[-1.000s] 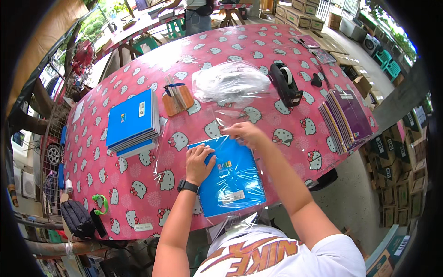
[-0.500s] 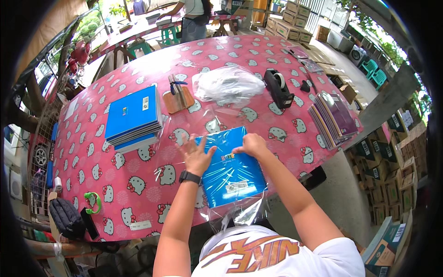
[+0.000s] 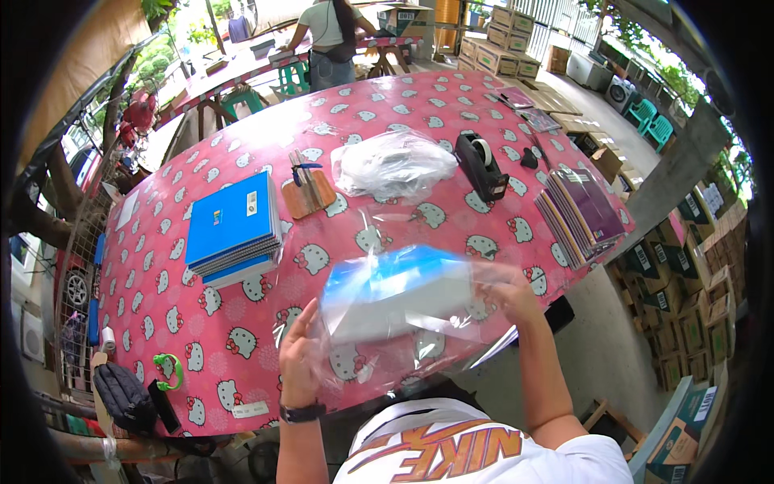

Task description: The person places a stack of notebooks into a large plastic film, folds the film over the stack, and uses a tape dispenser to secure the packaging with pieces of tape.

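A blue notebook (image 3: 395,277) in a clear plastic bag (image 3: 419,347) is held tilted above the near part of the table, smeared by motion. At the bag's left edge my left hand (image 3: 298,359), with a dark watch on the wrist, has its fingers closed on the plastic. On the other side my right hand (image 3: 509,292) grips the right edge, its fingertips blurred. A pale underside of the notebook shows below the blue cover. To the left stands a stack of blue spiral notebooks (image 3: 230,218).
A pink patterned table (image 3: 234,298) carries a wooden block holding tools (image 3: 308,194), a pile of clear plastic bags (image 3: 391,161), a black tape dispenser (image 3: 481,167) and purple notebooks (image 3: 587,210). A black pouch (image 3: 122,397) lies near left. Another person (image 3: 330,40) stands beyond.
The bagged notebook has come up off the table and tipped. My hands have gone from pressing on its cover to gripping its left and right sides.
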Action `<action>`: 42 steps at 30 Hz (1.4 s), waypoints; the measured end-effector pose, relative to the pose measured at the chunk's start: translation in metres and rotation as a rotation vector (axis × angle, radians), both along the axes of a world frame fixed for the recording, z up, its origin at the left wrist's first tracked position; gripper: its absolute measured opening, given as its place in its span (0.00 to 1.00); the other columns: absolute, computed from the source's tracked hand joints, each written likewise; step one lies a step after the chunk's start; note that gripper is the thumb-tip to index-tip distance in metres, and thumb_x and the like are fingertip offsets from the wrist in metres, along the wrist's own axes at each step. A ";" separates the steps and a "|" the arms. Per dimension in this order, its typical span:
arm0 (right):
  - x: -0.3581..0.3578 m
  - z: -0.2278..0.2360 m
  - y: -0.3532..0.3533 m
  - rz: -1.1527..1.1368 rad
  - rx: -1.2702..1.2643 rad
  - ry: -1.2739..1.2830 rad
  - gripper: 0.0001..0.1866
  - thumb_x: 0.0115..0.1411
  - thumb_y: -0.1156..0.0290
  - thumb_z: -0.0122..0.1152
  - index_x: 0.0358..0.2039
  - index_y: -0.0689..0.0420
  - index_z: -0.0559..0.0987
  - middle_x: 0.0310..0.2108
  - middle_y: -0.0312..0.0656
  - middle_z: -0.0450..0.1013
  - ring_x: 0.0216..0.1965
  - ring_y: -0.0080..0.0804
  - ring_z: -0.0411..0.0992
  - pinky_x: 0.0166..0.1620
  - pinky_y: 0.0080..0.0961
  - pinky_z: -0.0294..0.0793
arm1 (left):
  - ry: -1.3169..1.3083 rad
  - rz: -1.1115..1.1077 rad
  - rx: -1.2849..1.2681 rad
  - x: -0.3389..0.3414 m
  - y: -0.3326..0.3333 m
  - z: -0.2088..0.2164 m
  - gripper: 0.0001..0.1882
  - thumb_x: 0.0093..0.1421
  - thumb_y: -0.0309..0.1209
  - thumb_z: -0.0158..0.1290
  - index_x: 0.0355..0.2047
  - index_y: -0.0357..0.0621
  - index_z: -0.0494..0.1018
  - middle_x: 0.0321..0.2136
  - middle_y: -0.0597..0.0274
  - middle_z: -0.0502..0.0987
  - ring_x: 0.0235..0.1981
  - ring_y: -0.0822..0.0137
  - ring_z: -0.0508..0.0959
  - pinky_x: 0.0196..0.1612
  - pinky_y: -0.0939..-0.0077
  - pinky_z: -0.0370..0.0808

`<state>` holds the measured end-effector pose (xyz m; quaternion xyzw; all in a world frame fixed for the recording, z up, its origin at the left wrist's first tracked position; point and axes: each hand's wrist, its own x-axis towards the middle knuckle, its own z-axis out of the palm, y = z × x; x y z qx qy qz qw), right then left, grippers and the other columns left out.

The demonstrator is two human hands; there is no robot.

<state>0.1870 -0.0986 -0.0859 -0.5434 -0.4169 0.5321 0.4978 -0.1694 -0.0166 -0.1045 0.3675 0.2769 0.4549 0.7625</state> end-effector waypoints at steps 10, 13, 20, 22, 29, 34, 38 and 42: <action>0.007 -0.049 0.178 -0.044 0.301 0.002 0.44 0.41 0.66 0.72 0.56 0.57 0.57 0.52 0.40 0.62 0.53 0.30 0.61 0.53 0.28 0.63 | 0.275 0.187 0.512 0.090 0.137 -0.003 0.46 0.38 0.29 0.69 0.56 0.39 0.56 0.48 0.56 0.66 0.49 0.65 0.69 0.47 0.72 0.72; -0.005 -0.022 0.180 0.053 0.489 -0.060 0.48 0.41 0.72 0.73 0.59 0.58 0.53 0.49 0.40 0.64 0.51 0.29 0.63 0.53 0.24 0.64 | 0.419 0.291 0.539 0.079 0.125 0.017 0.45 0.34 0.22 0.69 0.54 0.38 0.59 0.45 0.58 0.71 0.45 0.66 0.72 0.50 0.72 0.71; 0.009 0.030 0.121 0.011 0.565 0.001 0.55 0.35 0.68 0.76 0.60 0.58 0.51 0.50 0.42 0.60 0.53 0.31 0.59 0.55 0.28 0.61 | 0.225 0.130 0.518 0.081 0.092 0.042 0.45 0.34 0.24 0.70 0.53 0.37 0.59 0.46 0.57 0.70 0.47 0.65 0.71 0.51 0.69 0.70; 0.003 0.016 0.109 0.012 0.538 -0.010 0.54 0.35 0.66 0.76 0.60 0.57 0.52 0.50 0.42 0.59 0.53 0.30 0.59 0.55 0.28 0.61 | 0.200 0.067 0.512 0.080 0.081 0.028 0.45 0.34 0.25 0.70 0.53 0.38 0.58 0.45 0.57 0.71 0.47 0.65 0.71 0.50 0.71 0.70; -0.003 0.021 0.097 -0.076 0.611 -0.247 0.45 0.41 0.68 0.73 0.57 0.54 0.57 0.49 0.40 0.59 0.50 0.30 0.61 0.54 0.28 0.60 | 0.370 0.271 0.562 0.091 0.063 0.041 0.44 0.31 0.27 0.72 0.49 0.41 0.61 0.40 0.63 0.70 0.40 0.70 0.72 0.44 0.75 0.72; 0.022 0.023 0.099 0.216 0.438 0.584 0.38 0.46 0.73 0.62 0.58 0.59 0.59 0.49 0.45 0.64 0.53 0.34 0.62 0.56 0.31 0.60 | 0.045 0.141 0.391 0.074 0.064 0.030 0.37 0.51 0.44 0.56 0.57 0.37 0.58 0.44 0.59 0.70 0.42 0.67 0.73 0.46 0.74 0.71; 0.025 0.013 0.120 0.131 0.288 0.669 0.16 0.54 0.73 0.55 0.44 0.61 0.71 0.39 0.41 0.70 0.42 0.25 0.68 0.44 0.22 0.68 | 0.411 0.336 0.634 0.082 0.075 0.041 0.17 0.61 0.35 0.44 0.45 0.36 0.70 0.36 0.58 0.75 0.39 0.67 0.75 0.43 0.79 0.71; 0.003 0.016 0.128 -0.053 0.331 0.476 0.10 0.55 0.73 0.56 0.38 0.59 0.71 0.31 0.34 0.70 0.31 0.15 0.68 0.32 0.14 0.69 | 0.145 0.234 0.126 0.074 0.086 0.043 0.13 0.60 0.33 0.46 0.40 0.37 0.71 0.32 0.60 0.76 0.33 0.71 0.75 0.39 0.78 0.72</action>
